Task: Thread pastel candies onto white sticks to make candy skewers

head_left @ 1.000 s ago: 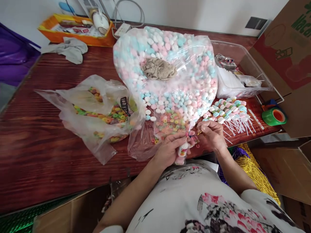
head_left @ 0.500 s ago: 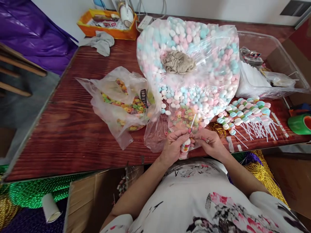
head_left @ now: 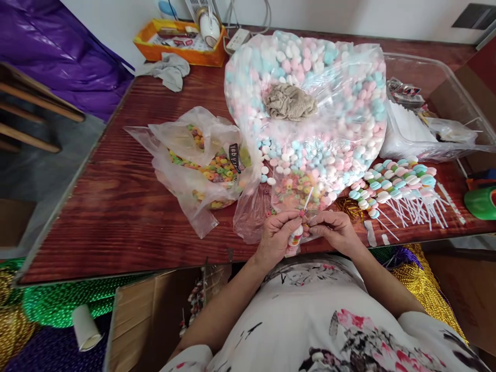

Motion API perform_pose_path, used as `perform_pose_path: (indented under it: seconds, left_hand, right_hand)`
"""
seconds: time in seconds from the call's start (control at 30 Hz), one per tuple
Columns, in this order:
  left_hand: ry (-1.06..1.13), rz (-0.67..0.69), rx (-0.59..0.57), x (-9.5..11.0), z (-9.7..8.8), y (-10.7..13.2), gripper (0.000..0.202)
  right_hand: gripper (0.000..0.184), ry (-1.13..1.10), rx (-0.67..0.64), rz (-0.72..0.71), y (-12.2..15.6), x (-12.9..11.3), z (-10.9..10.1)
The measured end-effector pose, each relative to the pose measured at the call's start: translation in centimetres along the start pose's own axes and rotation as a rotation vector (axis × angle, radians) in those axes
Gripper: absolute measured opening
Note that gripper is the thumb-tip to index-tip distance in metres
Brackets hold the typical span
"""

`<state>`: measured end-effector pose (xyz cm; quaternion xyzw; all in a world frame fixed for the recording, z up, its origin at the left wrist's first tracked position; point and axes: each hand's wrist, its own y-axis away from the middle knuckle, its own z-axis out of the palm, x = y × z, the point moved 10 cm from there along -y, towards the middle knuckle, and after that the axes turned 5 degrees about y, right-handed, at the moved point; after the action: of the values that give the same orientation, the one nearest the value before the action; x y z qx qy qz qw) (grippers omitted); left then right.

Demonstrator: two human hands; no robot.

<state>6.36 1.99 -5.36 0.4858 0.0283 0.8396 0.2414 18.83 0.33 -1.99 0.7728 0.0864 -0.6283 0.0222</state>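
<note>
My left hand (head_left: 276,236) is closed, its thumb and fingers pinching a thin white stick (head_left: 309,198) with a small pink piece near its lower end. Just below the thumb is a small white bottle (head_left: 295,238) with a red and yellow label; whether the palm also grips it I cannot tell. Close by on the right, my right hand (head_left: 336,231) has its fingertips pinched together; what they hold is too small to make out. Behind both hands lies a clear bag of colourful ring-shaped beads (head_left: 296,188).
A big clear bag of pastel candy-like pieces (head_left: 364,98) carries a crumpled brown cloth (head_left: 290,102). To the left is a bag of ring beads (head_left: 217,165). At right are finished-looking pastel sticks (head_left: 403,181), gold ties (head_left: 351,207), green tape (head_left: 480,201) and a clear bin (head_left: 445,64).
The view has shifted slightly, so the table's things sit a little further right and lower. My right fingertips have changed their pinch beside the stick; my left hand keeps its hold.
</note>
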Motion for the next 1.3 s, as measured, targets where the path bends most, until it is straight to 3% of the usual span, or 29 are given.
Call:
perform_pose_path:
  seconds: [0.1, 0.17, 0.27, 0.37, 0.47, 0.6, 0.73, 0.83, 0.93, 1.03, 1.13, 1.23, 1.3]
  left_hand:
    - [-0.136, 0.063, 0.022, 0.6, -0.7, 0.1, 0.017]
    - [-0.200, 0.071, 0.076, 0.8, -1.4, 0.2, 0.019]
    - [-0.167, -0.030, 0.105, 0.0, -1.6, 0.3, 0.026]
    - [-0.198, -0.004, 0.052, 0.3, -0.3, 0.3, 0.022]
    - [-0.227, 0.074, 0.028, 0.9, 0.4, 0.3, 0.018]
    - [-0.227, 0.018, -0.007, -0.2, 0.0, 0.4, 0.021]
    - [-0.291, 0.073, 0.009, 0.2, -0.8, 0.4, 0.021]
    - [-0.326, 0.101, 0.016, 0.8, -0.6, 0.4, 0.021]
    - [-0.411, 0.169, -0.025, 1.9, 0.4, 0.5, 0.024]
    - [-0.565, 0.298, -0.096, 3.5, 1.7, 0.8, 0.028]
    - [-0.693, 0.337, -0.201, 4.2, 2.7, 0.9, 0.028]
    - [-0.737, 0.215, -0.335, 3.7, 3.3, 0.8, 0.030]
    - [-0.656, -0.025, -0.406, 2.1, 3.0, 0.8, 0.030]
  right_hand:
    - [0.012, 0.108, -0.010, -0.019, 0.3, -0.6, -0.7]
    - [0.013, 0.163, 0.084, -0.058, 0.9, -1.8, -2.3]
    - [0.013, 0.171, 0.273, -0.190, 2.0, -4.4, -3.9]
    - [0.029, 0.351, 0.215, -0.404, 2.2, -6.8, -1.2]
    - [0.034, 0.512, 0.174, -0.495, 1.6, -6.9, 1.2]
    - [0.033, 0.527, 0.172, -0.382, 0.5, -5.0, 1.2]
    - [0.028, 0.474, 0.153, -0.310, 0.5, -3.9, 1.2]
    - [0.025, 0.397, 0.287, -0.267, 1.3, -3.1, 0.5]
    - [0.019, 0.164, 0.422, -0.139, 2.1, -0.6, -0.5]
    - [0.017, -0.165, 0.281, 0.060, 1.5, 2.5, 0.7]
    - [0.024, -0.281, 0.055, 0.157, 0.5, 3.0, 1.7]
    - [0.022, -0.078, -0.160, 0.012, -0.3, 0.2, 1.6]
    - [0.018, 0.184, -0.281, -0.218, 0.0, -2.8, 2.0]
